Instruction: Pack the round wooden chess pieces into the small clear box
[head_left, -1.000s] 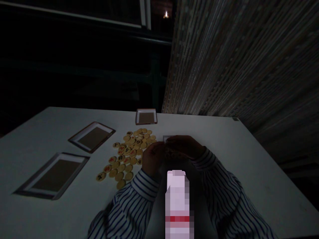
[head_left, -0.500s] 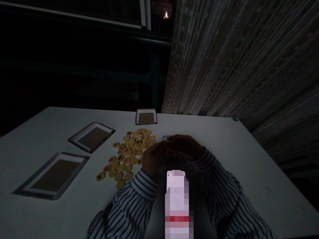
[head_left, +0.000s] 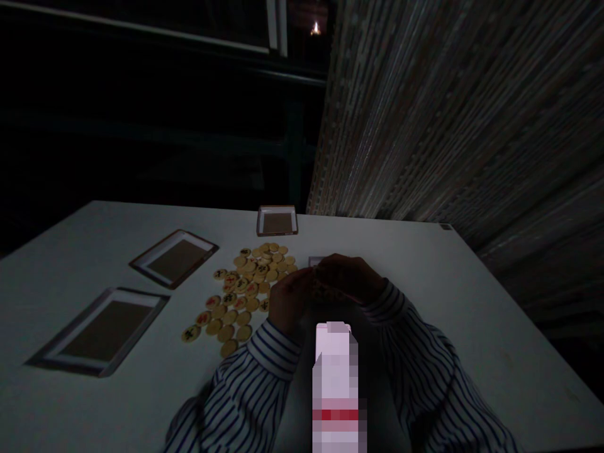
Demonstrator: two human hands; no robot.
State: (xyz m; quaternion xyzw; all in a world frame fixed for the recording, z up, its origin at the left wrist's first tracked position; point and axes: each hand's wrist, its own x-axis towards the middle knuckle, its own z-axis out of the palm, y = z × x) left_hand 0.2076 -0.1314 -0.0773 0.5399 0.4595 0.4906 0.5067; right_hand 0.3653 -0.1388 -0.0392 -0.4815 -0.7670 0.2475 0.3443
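My left hand (head_left: 290, 299) and my right hand (head_left: 353, 277) meet at the fingertips over a small tray (head_left: 315, 260), mostly hidden beneath them. Dim round pieces (head_left: 325, 292) show in the shade under my fingers. Both hands are closed, with the fingers bent together; what they pinch is too dark to make out. Left of my left hand spreads a loose heap of round wooden Chinese chess pieces (head_left: 245, 286), some with red or black characters, others blank side up. In front of my wrists lies a bright phone (head_left: 333, 362), partly blurred out.
Three rimmed trays lie on the white table (head_left: 401, 251): one at the back (head_left: 277, 223), one at the left (head_left: 175, 259) and a larger one (head_left: 106, 330) nearer me. A string curtain (head_left: 401, 113) hangs beyond the back right edge. The room is dark.
My right fingers have shifted slightly and curled down over the tray. A pale spot at the fingertips is now darker. The pieces, trays and phone have stayed in place.
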